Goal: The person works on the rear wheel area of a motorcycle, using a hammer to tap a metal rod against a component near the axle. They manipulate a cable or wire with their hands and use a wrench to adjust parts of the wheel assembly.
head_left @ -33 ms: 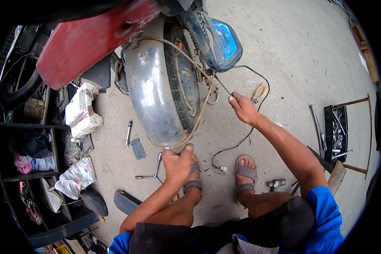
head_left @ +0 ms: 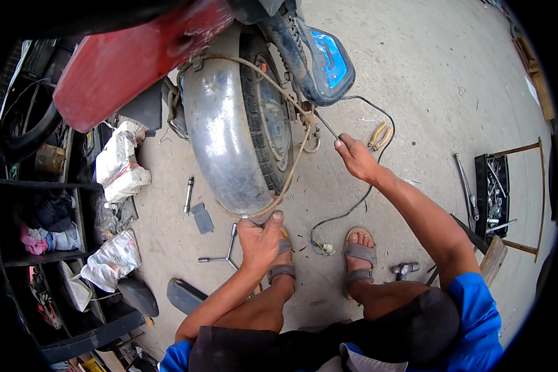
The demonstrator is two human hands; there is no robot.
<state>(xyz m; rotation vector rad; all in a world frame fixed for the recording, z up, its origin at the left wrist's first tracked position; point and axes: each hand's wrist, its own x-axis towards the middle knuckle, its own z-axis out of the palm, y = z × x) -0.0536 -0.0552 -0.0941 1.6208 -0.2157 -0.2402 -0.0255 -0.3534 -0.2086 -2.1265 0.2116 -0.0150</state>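
Fingers of the right hand (head_left: pixel 356 158) are clamped on a rod (head_left: pixel 326 124), pointed toward the frame (head_left: pixel 226 57) beside the wheel (head_left: pixel 273 124). The left hand (head_left: pixel 258 242) is placed at the fender (head_left: pixel 220 146); finger closure cannot be told. Pliers (head_left: pixel 376 134) are seen nearby.

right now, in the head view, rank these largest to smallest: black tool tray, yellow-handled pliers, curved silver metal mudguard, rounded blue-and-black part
1. Curved silver metal mudguard
2. Rounded blue-and-black part
3. Black tool tray
4. Yellow-handled pliers
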